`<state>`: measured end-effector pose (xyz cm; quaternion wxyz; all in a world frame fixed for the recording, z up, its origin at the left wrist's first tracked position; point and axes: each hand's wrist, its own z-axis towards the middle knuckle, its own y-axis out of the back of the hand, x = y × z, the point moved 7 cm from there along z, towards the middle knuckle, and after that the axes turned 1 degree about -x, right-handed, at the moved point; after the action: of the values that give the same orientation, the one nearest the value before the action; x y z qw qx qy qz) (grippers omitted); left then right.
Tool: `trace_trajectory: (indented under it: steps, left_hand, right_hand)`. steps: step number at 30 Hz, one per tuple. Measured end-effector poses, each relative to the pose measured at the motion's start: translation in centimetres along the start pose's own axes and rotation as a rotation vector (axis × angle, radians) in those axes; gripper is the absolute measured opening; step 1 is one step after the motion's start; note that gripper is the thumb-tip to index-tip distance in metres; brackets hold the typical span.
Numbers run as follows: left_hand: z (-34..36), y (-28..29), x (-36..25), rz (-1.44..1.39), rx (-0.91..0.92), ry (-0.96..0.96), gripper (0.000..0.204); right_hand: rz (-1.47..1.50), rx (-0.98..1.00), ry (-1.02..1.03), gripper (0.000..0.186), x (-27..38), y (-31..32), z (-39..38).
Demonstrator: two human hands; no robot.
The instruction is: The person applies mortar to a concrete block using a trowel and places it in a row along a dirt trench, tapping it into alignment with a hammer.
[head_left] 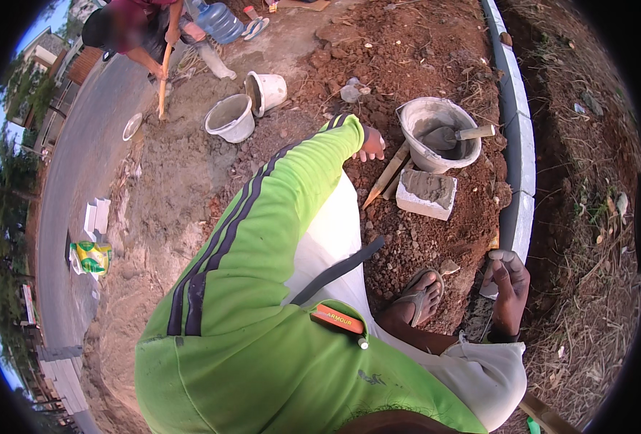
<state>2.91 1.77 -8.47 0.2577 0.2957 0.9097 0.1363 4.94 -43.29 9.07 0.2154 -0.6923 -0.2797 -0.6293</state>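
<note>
My left hand [371,142] hangs at the end of the green sleeve, above the soil beside two wooden stakes [390,173]. Its fingers look loosely bent and apart, and I see nothing in them. By the concrete kerb [516,152], my right hand [507,289] is closed, fingers bent toward the thumb; whatever it may hold is hidden. A mortar-stained bucket [414,148] stands past my left hand, a trowel [447,137] resting in it with its handle over the rim. In front of it sits a pale block [425,202] with mortar on top.
Two more buckets [233,126] [268,92] stand far left, one tipped. Beyond them a person [136,36] grips a wooden handle [164,83] near a blue water jug [219,23]. My sandalled foot [423,293] rests on loose soil. A dug trench [552,145] runs right of the kerb.
</note>
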Motion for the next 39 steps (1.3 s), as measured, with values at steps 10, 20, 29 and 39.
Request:
trace_trajectory:
  steps: [10,20,29,39]
  left_hand:
    - [-0.2,-0.11,-0.27,0.001,-0.006,0.006,0.074]
    - [-0.07,0.02,-0.2,-0.001,-0.006,-0.001,0.074]
    - [0.07,0.1,0.0,0.01,-0.018,0.004,0.075]
    - [0.49,0.22,0.13,0.019,-0.005,-0.002,0.075]
  right_hand:
    - [0.012,0.002,0.005,0.014,-0.23,0.26,-0.07]
    - [0.01,-0.012,-0.002,0.014,-0.03,0.18,-0.17]
    - [0.009,-0.006,0.003,0.014,-0.04,0.07,-0.11]
    - [0.003,-0.011,0.009,0.015,0.11,0.04,-0.13]
